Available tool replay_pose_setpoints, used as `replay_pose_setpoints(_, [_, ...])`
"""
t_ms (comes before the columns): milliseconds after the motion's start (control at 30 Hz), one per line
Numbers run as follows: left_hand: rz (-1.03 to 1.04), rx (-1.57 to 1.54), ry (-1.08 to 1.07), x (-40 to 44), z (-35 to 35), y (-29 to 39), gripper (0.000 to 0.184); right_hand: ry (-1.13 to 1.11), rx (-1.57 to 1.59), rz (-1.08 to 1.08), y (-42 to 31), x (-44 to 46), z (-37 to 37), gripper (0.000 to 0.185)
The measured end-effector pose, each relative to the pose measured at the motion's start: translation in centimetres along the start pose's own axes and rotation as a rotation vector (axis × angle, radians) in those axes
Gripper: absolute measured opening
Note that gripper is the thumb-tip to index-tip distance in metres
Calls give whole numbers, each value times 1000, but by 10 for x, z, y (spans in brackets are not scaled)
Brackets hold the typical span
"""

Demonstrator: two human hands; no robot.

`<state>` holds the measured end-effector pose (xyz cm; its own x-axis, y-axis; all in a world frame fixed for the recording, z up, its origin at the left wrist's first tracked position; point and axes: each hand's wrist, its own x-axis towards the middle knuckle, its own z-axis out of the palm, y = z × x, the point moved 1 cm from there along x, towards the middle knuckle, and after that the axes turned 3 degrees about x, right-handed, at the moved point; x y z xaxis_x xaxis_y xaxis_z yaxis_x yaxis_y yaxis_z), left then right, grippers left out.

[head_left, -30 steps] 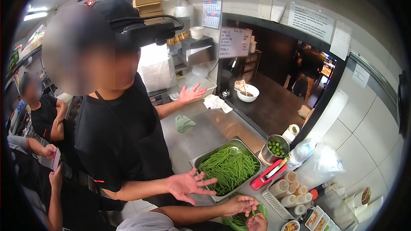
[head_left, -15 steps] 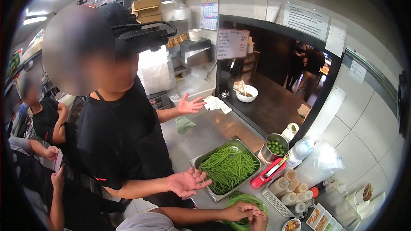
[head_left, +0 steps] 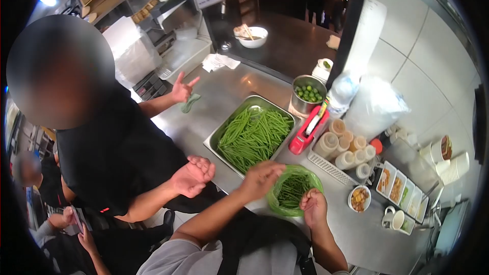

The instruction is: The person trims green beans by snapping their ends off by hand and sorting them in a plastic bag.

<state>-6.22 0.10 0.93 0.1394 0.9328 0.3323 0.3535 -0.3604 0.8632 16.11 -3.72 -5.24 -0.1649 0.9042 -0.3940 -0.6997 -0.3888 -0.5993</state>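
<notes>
Green beans (head_left: 254,135) fill a deep steel tray (head_left: 210,145) on the steel counter. In front of it, an open green plastic bag (head_left: 275,201) holds more green beans, darker and thinner-looking. My left hand (head_left: 261,179) hovers between the tray's near edge and the bag, its fingers bent together and slightly blurred; whatever it pinches does not show. At the bag's right rim is my right hand (head_left: 314,205), fingers curled closed. What lies inside that grip is hidden, and I cannot tell whether it touches the bag.
A person in black stands at the left, one hand (head_left: 193,175) beside the tray. Rightward are a pot of green limes (head_left: 308,91), a red tape dispenser (head_left: 308,132), a basket of bottles (head_left: 331,165) and a small bowl of food (head_left: 359,198). A green cloth (head_left: 190,103) lies behind.
My hands were together over the bag; now they are apart, the left nearer the tray. The view has tilted down, showing the bag's contents. The other person's hands have curled somewhat.
</notes>
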Motion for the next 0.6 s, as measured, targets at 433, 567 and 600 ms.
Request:
replay_pose_setpoints(433, [-106, 322, 306, 90, -70, -75, 23, 18, -909, -172, 1, -13, -4, 9])
replay_pose_setpoints(567, [-127, 245, 154, 57, -39, -65, 22, 71, -1082, -342, -8, -13, 7, 8])
replay_pose_setpoints(600, [-150, 233, 126, 41, -27, -63, 22, 53, -1227, -429, -10, -13, 9, 7])
